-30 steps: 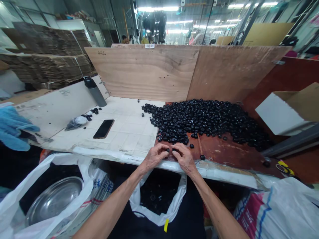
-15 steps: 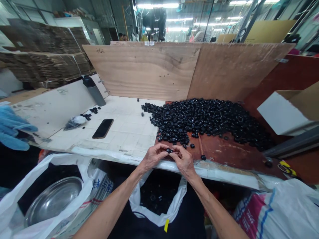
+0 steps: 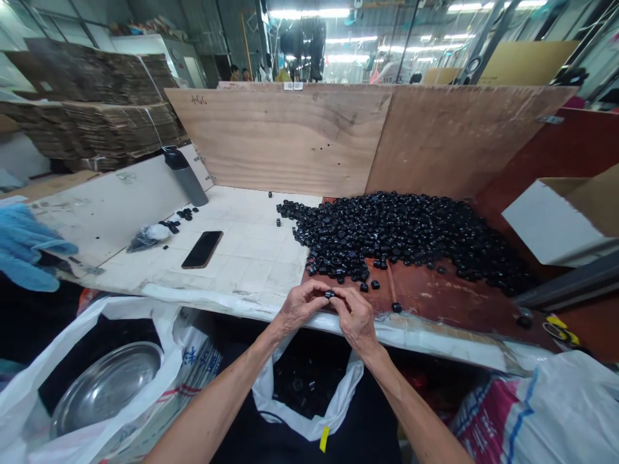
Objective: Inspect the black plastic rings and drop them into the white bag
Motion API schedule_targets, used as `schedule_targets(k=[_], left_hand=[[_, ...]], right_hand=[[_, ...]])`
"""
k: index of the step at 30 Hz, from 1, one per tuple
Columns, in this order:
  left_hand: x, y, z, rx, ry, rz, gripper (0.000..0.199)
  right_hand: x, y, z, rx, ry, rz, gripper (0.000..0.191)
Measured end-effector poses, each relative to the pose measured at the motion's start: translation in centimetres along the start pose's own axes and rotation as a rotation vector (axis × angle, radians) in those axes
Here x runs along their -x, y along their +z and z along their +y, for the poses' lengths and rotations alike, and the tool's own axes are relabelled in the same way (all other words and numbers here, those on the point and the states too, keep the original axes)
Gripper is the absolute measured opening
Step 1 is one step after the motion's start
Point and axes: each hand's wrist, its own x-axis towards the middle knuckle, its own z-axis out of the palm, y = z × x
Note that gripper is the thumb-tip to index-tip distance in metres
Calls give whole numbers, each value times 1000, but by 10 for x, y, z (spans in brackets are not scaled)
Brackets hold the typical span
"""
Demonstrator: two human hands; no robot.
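Black plastic pieces, loose, form one large heap on a red-brown board; most of the lot lies here, so the greater share appears left to handle. Your left hand and your right hand sit together over the board's front edge, both curled nearly shut, with the fingertips of each meeting on one small black piece, pinched between them.

Below your wrists: one open white plastic bag, holding dark pieces, apparently the part already dealt with. How many lie inside is hidden by the bag's walls and the shadow.

Strays: one black piece near the board's front edge; a few on the white tiled worktop.

Also present: one phone and one steel bowl.

Hard to make out: the held piece's exact shape, mostly covered by your fingers, and the individual pieces within the heap.
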Motion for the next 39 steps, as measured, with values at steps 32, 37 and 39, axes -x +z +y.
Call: schedule_targets(k=[32,37,39], left_hand=[[3,0,-1,54,-19,30,24],[4,1,0,60,-5,27,25],[3,2,1,60,1,30,25]], right_hand=[[5,6,2,-183,154,42,17],[1,3,-2,-128,122,-8,17],[0,5,-2,-125,137,-6,18]])
